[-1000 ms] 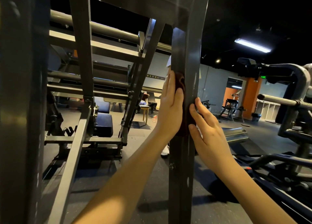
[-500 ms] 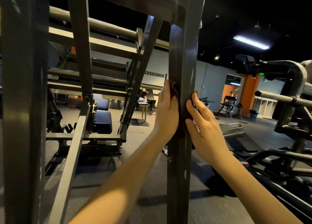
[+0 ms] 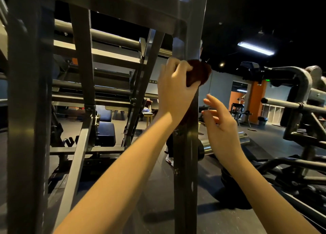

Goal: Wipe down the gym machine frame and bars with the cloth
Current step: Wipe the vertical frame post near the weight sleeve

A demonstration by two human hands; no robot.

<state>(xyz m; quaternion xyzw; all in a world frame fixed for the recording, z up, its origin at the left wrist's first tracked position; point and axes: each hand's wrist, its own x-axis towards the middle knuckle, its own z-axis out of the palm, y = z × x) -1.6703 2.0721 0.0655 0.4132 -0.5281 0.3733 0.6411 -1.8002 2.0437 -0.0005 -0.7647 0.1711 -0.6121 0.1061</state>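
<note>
Holding tight with my left hand (image 3: 174, 91), I press the dark red cloth (image 3: 200, 72) against the tall grey frame post (image 3: 185, 172), up near its top. Just right of the post, my right hand (image 3: 221, 126) floats in the air, fingers loose and spread, holding nothing.

left hand (image 3: 174, 91) higher up the upright post (image 3: 185, 154) than before, fingers now curled around the bunched dark cloth (image 3: 199, 73) rather than flat, right hand (image 3: 220, 124) lifted off the post, now apart from it with fingers loosely spread
</note>
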